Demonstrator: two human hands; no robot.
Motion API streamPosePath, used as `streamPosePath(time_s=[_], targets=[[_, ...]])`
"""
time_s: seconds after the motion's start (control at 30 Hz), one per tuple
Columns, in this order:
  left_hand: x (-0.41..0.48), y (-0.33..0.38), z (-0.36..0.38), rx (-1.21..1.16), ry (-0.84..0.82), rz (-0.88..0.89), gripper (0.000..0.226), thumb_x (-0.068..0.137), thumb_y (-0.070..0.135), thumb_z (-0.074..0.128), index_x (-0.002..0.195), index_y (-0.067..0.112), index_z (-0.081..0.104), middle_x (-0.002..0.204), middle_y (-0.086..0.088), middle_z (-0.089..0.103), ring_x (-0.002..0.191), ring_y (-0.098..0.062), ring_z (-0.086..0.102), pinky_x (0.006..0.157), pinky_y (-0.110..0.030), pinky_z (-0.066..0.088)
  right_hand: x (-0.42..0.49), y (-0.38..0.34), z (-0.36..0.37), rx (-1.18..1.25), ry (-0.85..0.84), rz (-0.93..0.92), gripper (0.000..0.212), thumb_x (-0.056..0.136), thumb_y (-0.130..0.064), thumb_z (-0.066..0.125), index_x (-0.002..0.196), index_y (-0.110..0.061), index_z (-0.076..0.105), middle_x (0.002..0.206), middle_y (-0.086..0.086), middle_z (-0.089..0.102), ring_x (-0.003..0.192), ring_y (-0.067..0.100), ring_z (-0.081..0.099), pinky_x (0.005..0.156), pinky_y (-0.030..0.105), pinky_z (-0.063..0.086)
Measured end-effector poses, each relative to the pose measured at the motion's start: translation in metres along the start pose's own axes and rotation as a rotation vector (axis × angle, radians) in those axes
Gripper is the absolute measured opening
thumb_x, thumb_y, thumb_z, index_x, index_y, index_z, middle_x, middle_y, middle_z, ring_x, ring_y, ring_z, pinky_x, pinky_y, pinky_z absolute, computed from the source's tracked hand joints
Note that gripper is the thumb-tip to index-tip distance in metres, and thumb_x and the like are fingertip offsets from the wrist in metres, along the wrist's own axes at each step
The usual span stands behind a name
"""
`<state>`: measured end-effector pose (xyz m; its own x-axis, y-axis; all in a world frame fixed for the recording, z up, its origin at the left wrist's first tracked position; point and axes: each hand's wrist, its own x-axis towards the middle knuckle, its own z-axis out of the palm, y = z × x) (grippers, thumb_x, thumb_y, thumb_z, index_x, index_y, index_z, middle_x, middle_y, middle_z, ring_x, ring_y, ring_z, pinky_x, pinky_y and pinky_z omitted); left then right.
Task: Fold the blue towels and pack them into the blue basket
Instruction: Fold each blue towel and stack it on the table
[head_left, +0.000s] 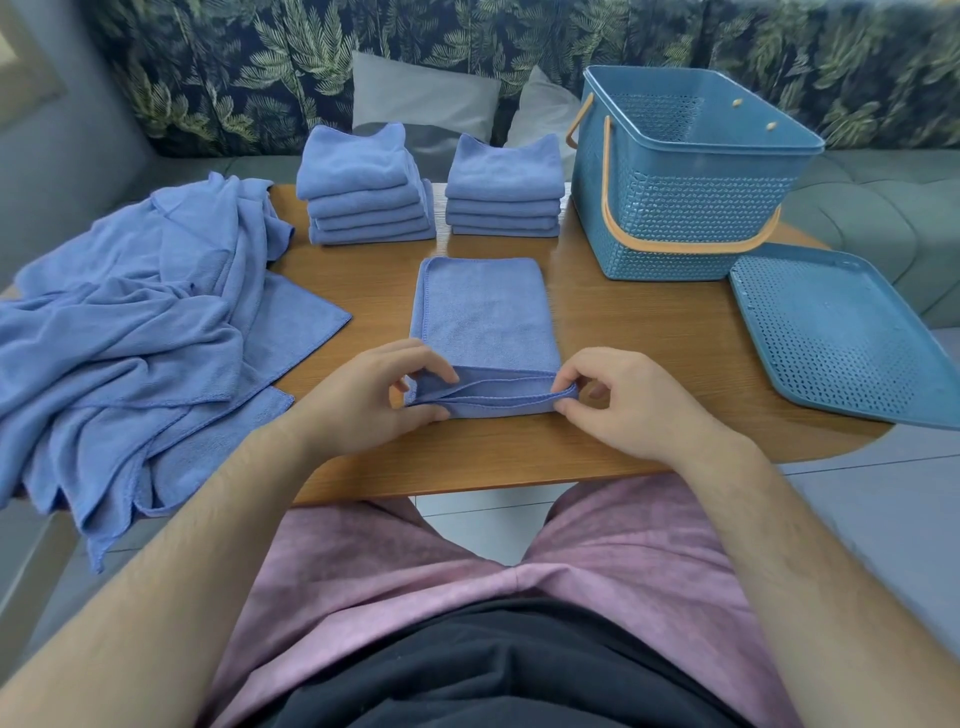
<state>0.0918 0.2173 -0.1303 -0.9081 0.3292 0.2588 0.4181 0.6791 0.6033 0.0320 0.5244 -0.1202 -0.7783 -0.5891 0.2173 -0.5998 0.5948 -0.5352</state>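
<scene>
We pinch the near corners of the towel on the table, left hand and right hand. Two folded stacks stand beside the basket.

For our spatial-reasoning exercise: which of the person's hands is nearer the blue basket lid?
Right. The right hand pinches a near corner of the towel, left of the lid; the left hand pinches the other near corner, farther left.

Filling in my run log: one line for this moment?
step: folding towel | left hand: pinches towel's near edge | right hand: pinches same edge | basket: lid off
</scene>
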Motion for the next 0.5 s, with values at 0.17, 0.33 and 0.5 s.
streamPosePath(time_s=[0.17,0.33,0.5], targets=[[0.0020,0.0037,0.0043,0.000,-0.018,0.034,0.026,0.092,0.011,0.071,0.108,0.031,0.068,0.110,0.017,0.060,0.103,-0.016,0.059,0.081,-0.027,0.048,0.0001,-0.0005,0.0007,0.002,-0.003,0.007,0.012,0.083,-0.018,0.076,0.090,-0.025,0.069,0.091,-0.016,0.065,0.079,0.011,0.061,0.078,0.038,0.054],[0.0011,-0.0008,0.0051,0.026,-0.060,0.028,0.029,0.095,0.010,0.067,0.110,0.035,0.072,0.109,0.021,0.060,0.100,-0.012,0.060,0.079,-0.026,0.049,-0.0003,-0.0021,0.0004,0.006,-0.005,0.027,0.012,0.083,-0.018,0.076,0.090,-0.025,0.070,0.090,-0.017,0.065,0.078,0.010,0.061,0.078,0.036,0.054],[0.0010,-0.0031,0.0047,0.050,-0.038,-0.011,0.032,0.089,0.022,0.076,0.117,0.035,0.068,0.106,0.019,0.062,0.094,-0.009,0.058,0.077,-0.019,0.047,-0.0007,-0.0039,-0.0013,0.009,-0.018,0.052,0.013,0.083,-0.019,0.077,0.089,-0.027,0.069,0.091,-0.017,0.065,0.078,0.008,0.060,0.078,0.034,0.053]])
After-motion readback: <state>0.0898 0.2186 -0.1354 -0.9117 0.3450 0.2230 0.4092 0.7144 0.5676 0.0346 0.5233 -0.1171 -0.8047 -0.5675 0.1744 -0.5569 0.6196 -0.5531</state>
